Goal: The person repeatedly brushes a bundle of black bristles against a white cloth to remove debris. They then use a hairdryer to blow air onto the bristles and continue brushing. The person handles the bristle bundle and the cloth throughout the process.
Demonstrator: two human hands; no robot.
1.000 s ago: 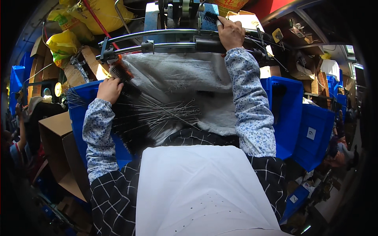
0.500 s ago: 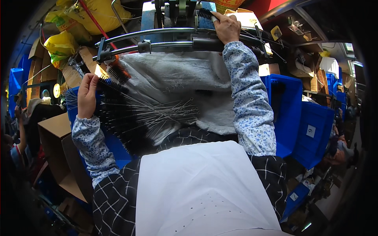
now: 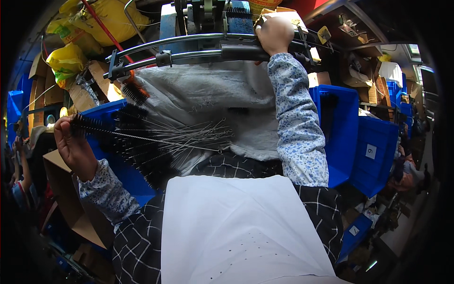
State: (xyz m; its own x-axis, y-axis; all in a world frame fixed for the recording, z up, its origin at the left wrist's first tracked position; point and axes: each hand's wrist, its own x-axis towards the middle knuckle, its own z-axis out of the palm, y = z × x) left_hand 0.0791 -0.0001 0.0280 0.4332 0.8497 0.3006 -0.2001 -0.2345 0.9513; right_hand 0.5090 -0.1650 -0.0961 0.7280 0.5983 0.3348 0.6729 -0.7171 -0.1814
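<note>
My left hand (image 3: 75, 149) is closed on the bristled end of a black wire brush (image 3: 142, 138). Its twisted stem stretches right to a small loop above my lap. Below and beside it, a pile of similar black brushes (image 3: 137, 156) fans out, wire stems pointing right over a grey-white cloth (image 3: 222, 85). My right hand (image 3: 275, 35) is at the right part of the machine's metal rail (image 3: 198, 57), in front of a small open carton (image 3: 288, 16). Blur hides its fingers. Black bristles (image 3: 238, 12) show on the blue machine block (image 3: 240, 24) left of that hand.
An orange-handled brush (image 3: 135, 90) hangs at the rail's left end. Blue bins (image 3: 338, 137) stand at right, and another blue bin (image 3: 137, 182) is under the brush pile. A cardboard box (image 3: 78, 203) lies at left. Yellow sacks (image 3: 113, 26) fill the back left.
My left hand has moved left and down, drawing one brush away from the pile. My right hand has shifted away from the bristles at the blue block. The whole view has shifted slightly.
</note>
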